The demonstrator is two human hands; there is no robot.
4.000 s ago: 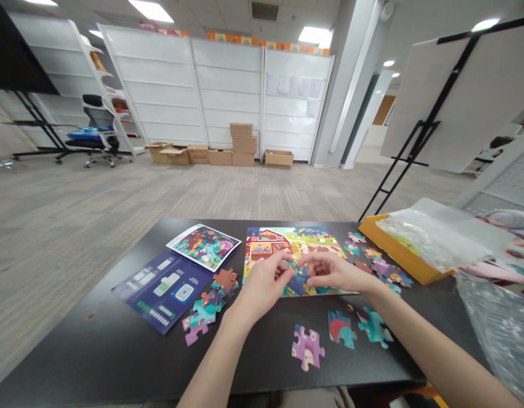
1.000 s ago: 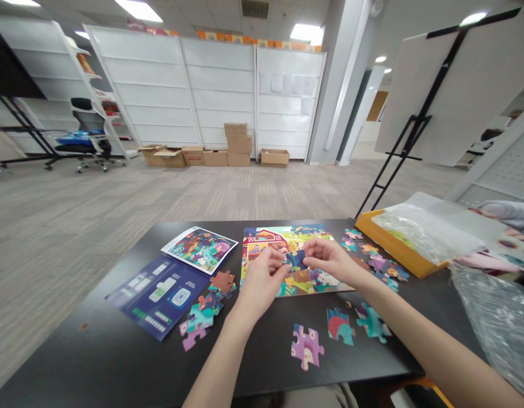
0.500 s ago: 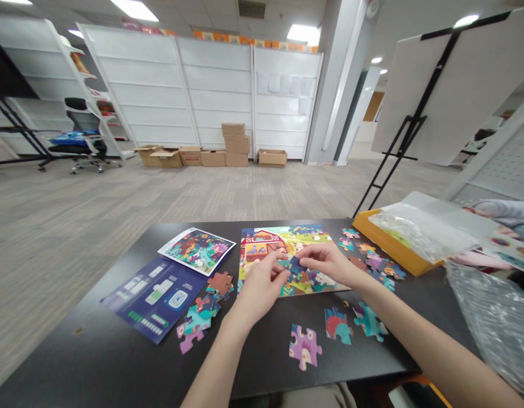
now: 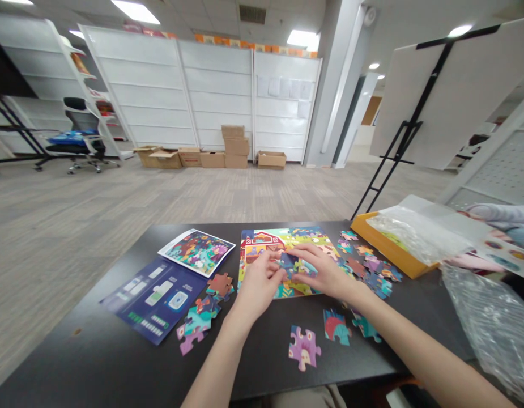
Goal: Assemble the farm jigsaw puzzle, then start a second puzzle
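Observation:
Both hands are over a colourful farm picture board [image 4: 257, 238] with a red barn, lying on the black table. My left hand [image 4: 262, 277] has its thumb and fingers closed on the left side of dark blue puzzle pieces [image 4: 289, 264]. From the right, my right hand [image 4: 319, 271] grips the same dark blue pieces between thumb and fingers. How the pieces join is partly hidden by the fingers. Nearer the front edge lie a purple piece [image 4: 304, 347], a red and teal piece [image 4: 336, 327] and a teal piece [image 4: 365, 326] partly behind my right forearm.
Left of the board are a column of loose pieces [image 4: 199, 316], a dark blue leaflet [image 4: 153, 297] and a picture card [image 4: 197, 251]. More pieces [image 4: 374, 265] lie to the right, beside a yellow box [image 4: 393, 246] with plastic wrap and a clear plastic bag [image 4: 486, 323].
My right hand has moved slightly left, its fingers now spread further around the blue pieces. My left hand has shifted slightly left with them.

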